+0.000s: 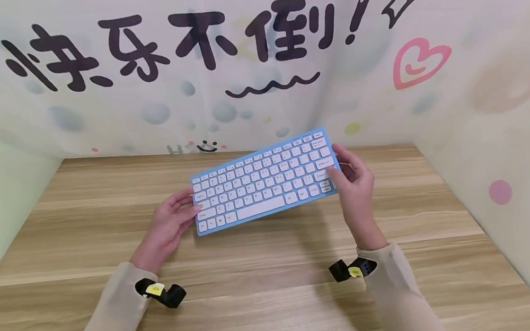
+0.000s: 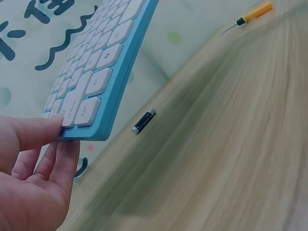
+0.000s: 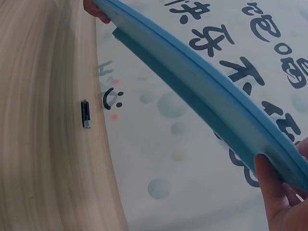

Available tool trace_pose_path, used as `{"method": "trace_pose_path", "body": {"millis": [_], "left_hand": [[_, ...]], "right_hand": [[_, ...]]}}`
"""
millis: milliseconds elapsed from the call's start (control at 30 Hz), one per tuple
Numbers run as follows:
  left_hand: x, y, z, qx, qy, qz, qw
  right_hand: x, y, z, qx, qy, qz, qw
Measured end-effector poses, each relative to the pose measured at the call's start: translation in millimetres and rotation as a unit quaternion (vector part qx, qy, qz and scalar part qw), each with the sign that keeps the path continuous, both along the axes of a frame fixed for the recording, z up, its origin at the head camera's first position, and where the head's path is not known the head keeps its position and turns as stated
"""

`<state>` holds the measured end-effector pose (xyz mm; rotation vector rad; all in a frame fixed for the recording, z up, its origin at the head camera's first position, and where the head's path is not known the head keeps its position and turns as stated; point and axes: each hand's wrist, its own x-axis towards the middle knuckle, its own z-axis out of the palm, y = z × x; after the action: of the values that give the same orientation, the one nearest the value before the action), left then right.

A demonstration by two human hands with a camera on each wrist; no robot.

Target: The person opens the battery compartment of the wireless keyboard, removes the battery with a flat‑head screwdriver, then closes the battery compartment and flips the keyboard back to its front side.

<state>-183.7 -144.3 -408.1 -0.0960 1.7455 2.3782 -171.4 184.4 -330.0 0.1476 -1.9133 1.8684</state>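
A light blue keyboard (image 1: 262, 182) with white keys is held tilted above the table, its right end higher in the head view. My left hand (image 1: 167, 224) pinches its left short edge; in the left wrist view the thumb (image 2: 41, 132) lies on the corner by the Ctrl key, fingers behind. My right hand (image 1: 356, 191) grips the right end, thumb over the keys. The keyboard's blue underside (image 3: 192, 91), with a raised ridge, shows in the right wrist view. A small dark cylinder with silver ends, like a battery (image 2: 144, 121), lies on the table, hidden in the head view.
A screwdriver (image 2: 255, 13) with a yellow-orange handle lies on the wooden table (image 1: 259, 304) near its back edge. Behind the table hangs a printed white cloth (image 1: 137, 130) with black lettering; side walls stand left and right. Each wrist wears a small black camera (image 1: 162, 292).
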Motion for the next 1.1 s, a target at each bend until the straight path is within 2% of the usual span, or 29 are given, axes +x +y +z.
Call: {"method": "trace_pose_path", "body": {"millis": [167,333,433,533,600,767,867,1100], "left_hand": [[-1.6,-4.3,1.6,-0.015,0.005,-0.002,0.9999],[-2.1,-6.9,2.1,-0.023,0.01,-0.009,0.9996],[-2.1,-7.5,3.2,-0.031,0.008,-0.013,0.9994],[-2.7,-8.1,4.2,-0.042,0.011,-0.018,0.9989],[-3.1,-7.7,5.4,-0.049,0.014,-0.02,0.9985],[-4.1,-6.8,6.6,-0.073,0.017,-0.032,0.9967],[-4.6,-6.3,5.0,-0.088,0.017,-0.045,0.995],[-4.0,-1.0,0.3,-0.11,0.016,-0.079,0.9906]], "right_hand": [[-4.5,9,-5.8,0.0,-0.037,-0.01,0.9993],[-8.3,16,-12.1,0.016,-0.051,-0.027,0.9982],[-10.5,20,-14.3,0.032,-0.058,-0.021,0.9976],[-11.4,27,-15.8,0.058,-0.098,-0.005,0.9936],[-11.4,32,-16.6,0.079,-0.138,0.017,0.9871],[-13.4,47,-19.7,0.156,-0.214,0.068,0.962],[-16.0,54,-23.6,0.184,-0.239,0.09,0.9493],[-20.0,70,-38.1,0.212,-0.29,0.126,0.9247]]}}
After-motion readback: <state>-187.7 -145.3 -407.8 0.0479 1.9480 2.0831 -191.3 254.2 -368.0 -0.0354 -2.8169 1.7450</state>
